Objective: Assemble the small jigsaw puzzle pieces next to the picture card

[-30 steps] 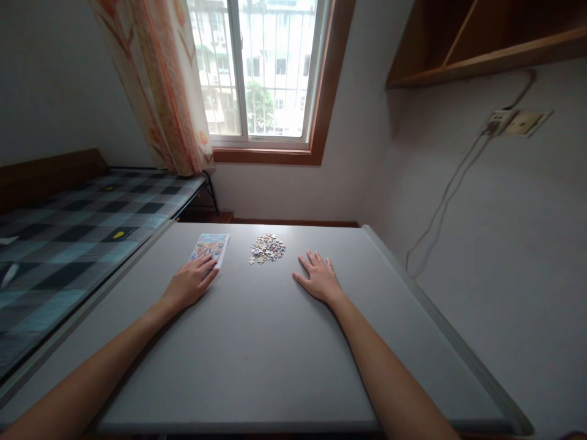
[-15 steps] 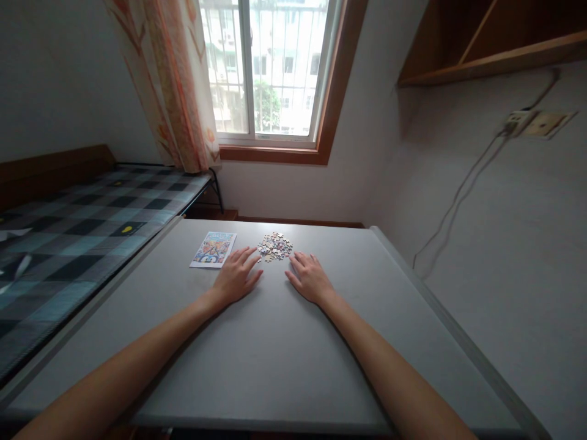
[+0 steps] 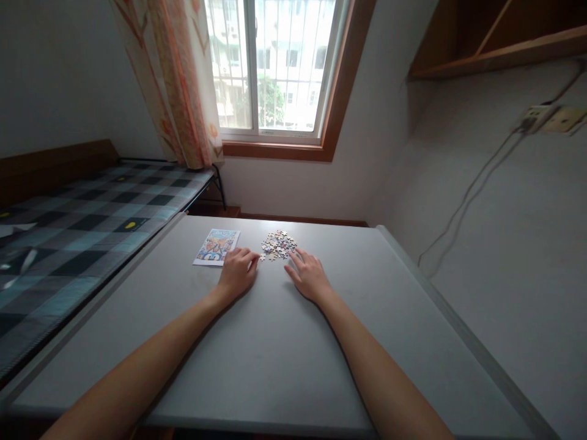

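Observation:
A loose heap of small jigsaw puzzle pieces point(image 3: 279, 243) lies toward the far side of the white table. My left hand point(image 3: 238, 271) rests just left of it, its thumb and index finger brought together in a pinch; what is between the tips, if anything, is too small to make out. A stray puzzle piece point(image 3: 262, 257) lies right beside those fingertips. On the heap's near right edge, my right hand point(image 3: 310, 276) is open with its fingers spread, fingertips at the outermost pieces. Partly behind my left hand lies a colourful picture sheet point(image 3: 214, 247).
The white table point(image 3: 275, 354) has raised strips along its sides. A bed with a checked cover point(image 3: 105, 214) stands at the left. A wall shelf point(image 3: 499, 55) hangs upper right, above a socket point(image 3: 536, 117) with a cable. Beyond are a curtain point(image 3: 177, 85) and a window point(image 3: 288, 73).
My left hand's fingers have gone from spread out to a pinch beside the stray piece. My right hand stays open at the heap's edge. The view has shifted slightly.

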The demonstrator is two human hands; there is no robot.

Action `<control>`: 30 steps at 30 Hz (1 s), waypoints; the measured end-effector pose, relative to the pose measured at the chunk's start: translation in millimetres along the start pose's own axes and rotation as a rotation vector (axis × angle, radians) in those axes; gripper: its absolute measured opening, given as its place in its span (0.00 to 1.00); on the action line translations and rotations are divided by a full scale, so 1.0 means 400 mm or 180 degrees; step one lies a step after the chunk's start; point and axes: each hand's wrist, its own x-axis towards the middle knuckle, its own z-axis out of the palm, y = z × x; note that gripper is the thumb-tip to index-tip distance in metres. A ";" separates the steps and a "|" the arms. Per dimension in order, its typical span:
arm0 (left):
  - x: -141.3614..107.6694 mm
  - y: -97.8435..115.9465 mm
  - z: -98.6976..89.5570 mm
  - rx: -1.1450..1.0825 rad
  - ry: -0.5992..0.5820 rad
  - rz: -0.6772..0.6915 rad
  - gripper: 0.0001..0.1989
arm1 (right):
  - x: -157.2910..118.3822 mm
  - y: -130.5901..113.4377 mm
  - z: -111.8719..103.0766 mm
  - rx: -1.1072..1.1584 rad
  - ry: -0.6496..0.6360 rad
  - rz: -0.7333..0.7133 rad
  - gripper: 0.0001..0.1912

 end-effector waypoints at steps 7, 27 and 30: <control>-0.013 0.002 0.011 -0.0084 -0.0319 0.0193 0.15 | -0.021 -0.009 -0.006 -0.0141 -0.0408 -0.0162 0.31; -0.015 0.002 0.012 -0.0126 -0.0619 0.0372 0.17 | -0.018 -0.009 -0.004 0.0148 -0.0295 -0.0252 0.31; -0.016 0.004 0.010 -0.0220 -0.0576 0.0442 0.19 | -0.020 -0.011 -0.007 0.0173 -0.0258 -0.0266 0.31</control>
